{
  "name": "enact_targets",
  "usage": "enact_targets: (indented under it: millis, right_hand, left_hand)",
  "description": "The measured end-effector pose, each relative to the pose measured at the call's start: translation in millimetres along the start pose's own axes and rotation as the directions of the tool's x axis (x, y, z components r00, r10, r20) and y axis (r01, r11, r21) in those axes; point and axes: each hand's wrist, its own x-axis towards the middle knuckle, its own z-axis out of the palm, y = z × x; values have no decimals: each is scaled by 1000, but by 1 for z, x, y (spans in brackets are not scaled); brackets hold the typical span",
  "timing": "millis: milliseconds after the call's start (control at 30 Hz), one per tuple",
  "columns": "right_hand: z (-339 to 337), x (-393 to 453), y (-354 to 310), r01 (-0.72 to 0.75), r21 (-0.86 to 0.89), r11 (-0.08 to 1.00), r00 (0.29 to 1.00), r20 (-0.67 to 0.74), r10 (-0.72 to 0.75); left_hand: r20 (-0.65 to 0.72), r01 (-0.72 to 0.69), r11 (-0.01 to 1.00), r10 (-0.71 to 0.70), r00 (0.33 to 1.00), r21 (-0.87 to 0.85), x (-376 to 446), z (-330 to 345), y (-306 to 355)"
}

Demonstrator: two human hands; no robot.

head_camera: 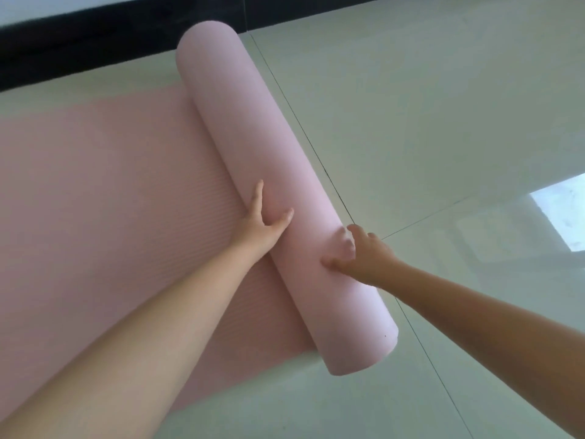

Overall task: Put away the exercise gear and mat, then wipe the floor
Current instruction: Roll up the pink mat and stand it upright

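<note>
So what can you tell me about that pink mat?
The mat is pale pink, looks like soft foam, and its flat part has fine ribs. It is partly rolled: a thick roll lies slantwise across its right end, and the rest lies flat on the glossy tiled floor, running off the left edge. The left hand presses on the roll's left side, fingers straight. The right hand has its fingers curled into the roll's right side, denting it.

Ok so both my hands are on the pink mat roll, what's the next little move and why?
Probably push the roll another turn toward the flat part of the mat. Much of the mat lies unrolled on the tiled floor, and your left hand and right hand already press the roll near its close end.
</note>
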Motion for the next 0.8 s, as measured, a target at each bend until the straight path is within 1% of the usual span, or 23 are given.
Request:
enact_targets:
  millis: [67, 100, 167, 233, 333, 400, 467, 567, 600, 633, 667, 700, 733, 767, 800]
  right_hand:
    - [9, 0, 9, -18, 104, 994, 1000, 10, 18]
    - [14, 0, 10, -17, 127, 992, 1000, -10, 18]
    - [21, -2, 10, -22, 118, 993, 998, -50, 28]
    - [27, -3, 9, -24, 124, 992, 996, -85, 35]
    - [38, -3, 4, -33, 192, 981, 994, -98, 52]
    - [41, -5, -2, -39, 217, 975, 993, -103, 62]
    - [42, -9, -8, -38, 183, 982, 993, -99, 57]
    - [45, -17, -16, -23, 124, 992, 996, -86, 34]
    - [46, -19, -17, -17, 134, 991, 997, -77, 27]
    - [45, -20, -16, -5, 154, 988, 997, -70, 16]
    - [44, -21, -15, 6, 179, 984, 997, -71, 7]
    - [43, -22, -13, 12, 208, 978, 997, -77, 4]
    - [43, -24, -12, 24, 233, 972, 996, -92, -2]
    - [44, -25, -11, 40, 261, 964, 994, -106, -13]
    - [47, -27, -11, 57, 303, 951, 993, -116, -23]
  left_hand:
    - [-37, -38, 980, 31, 999, -193, 0, 14, 1]
    - [-65, -58, 968, 44, 997, -245, 2, 18, 2]
    - [-122, -106, 950, 73, 990, -293, 4, 19, 0]
    - [-142, -149, 942, 110, 984, -300, 7, 18, -3]
    - [-171, -199, 946, 158, 972, -257, 13, 13, -9]
    - [-149, -221, 942, 187, 971, -254, 18, 9, -11]
    - [-126, -209, 935, 179, 976, -287, 22, 5, -16]
    - [-122, -153, 937, 121, 985, -314, 20, 0, -28]
    - [-118, -130, 952, 101, 988, -275, 19, -1, -30]
    - [-138, -102, 974, 75, 988, -201, 17, -3, -32]
    - [-187, -80, 993, 63, 980, -81, 15, -7, -32]
    - [-245, -82, 995, 95, 965, 64, 11, -12, -32]
    - [-286, -139, 962, 205, 936, 233, 4, -17, -29]
    - [-269, -248, 879, 375, 887, 407, -3, -22, -29]
    - [-174, -365, 743, 537, 826, 561, -9, -26, -29]
